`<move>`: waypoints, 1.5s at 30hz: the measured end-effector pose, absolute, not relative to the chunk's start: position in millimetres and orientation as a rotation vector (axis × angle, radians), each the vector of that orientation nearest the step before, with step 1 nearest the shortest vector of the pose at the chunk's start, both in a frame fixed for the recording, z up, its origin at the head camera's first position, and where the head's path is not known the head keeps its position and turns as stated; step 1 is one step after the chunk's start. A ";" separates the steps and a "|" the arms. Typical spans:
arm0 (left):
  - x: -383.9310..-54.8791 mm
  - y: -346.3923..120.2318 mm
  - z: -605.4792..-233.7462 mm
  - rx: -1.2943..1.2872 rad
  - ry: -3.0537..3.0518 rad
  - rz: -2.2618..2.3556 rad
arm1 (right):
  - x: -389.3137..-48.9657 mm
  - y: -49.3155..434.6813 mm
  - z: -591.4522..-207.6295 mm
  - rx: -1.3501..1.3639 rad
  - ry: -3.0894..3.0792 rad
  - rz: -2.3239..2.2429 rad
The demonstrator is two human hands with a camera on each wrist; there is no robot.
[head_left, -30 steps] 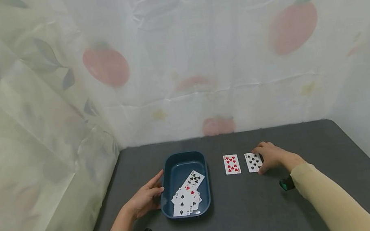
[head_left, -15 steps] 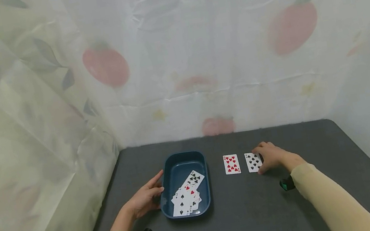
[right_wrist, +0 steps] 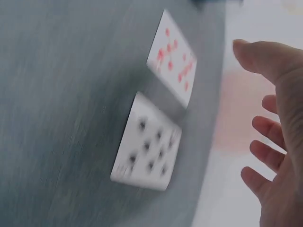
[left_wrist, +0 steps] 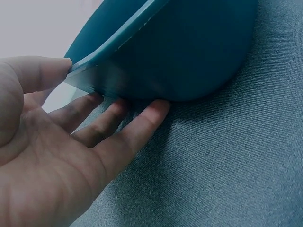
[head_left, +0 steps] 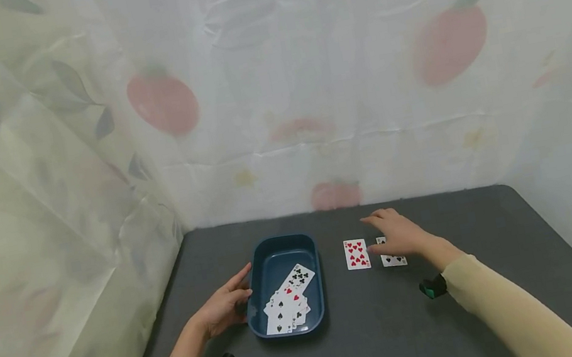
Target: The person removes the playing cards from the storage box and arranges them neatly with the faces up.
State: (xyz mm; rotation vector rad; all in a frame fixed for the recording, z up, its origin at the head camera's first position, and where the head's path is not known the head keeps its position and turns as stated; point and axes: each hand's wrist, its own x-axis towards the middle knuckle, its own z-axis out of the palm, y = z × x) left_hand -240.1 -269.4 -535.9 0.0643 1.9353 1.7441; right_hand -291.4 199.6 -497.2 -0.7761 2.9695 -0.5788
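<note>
A dark blue tray (head_left: 306, 245) stands left of the table's middle, with several overlapping playing cards (head_left: 287, 312) face up inside. My left hand (head_left: 225, 307) holds its left side; in the left wrist view, the thumb is at the rim and the fingers (left_wrist: 137, 125) meet the outer wall low down. My right hand (head_left: 399, 235), fingers spread and holding nothing, hovers over a spades card (head_left: 394, 260), covering part of it in the head view. Left of that hand lies a hearts card (head_left: 357, 254), face up. Both cards show whole but blurred in the right wrist view.
The dark grey table (head_left: 372, 342) carries the tray and both loose cards. A pale curtain (head_left: 268, 79) with fruit prints rises behind the table's far edge, and patterned sheeting (head_left: 45, 246) hangs along the left side.
My right hand has let go of the spades card's right edge and moved left over it, its fingers reaching toward the hearts card. The left hand and tray stay in place.
</note>
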 end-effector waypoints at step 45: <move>-239.8 -269.4 -536.5 0.037 1.924 1.740 | -241.0 -3.9 -501.9 -1.356 2.511 0.288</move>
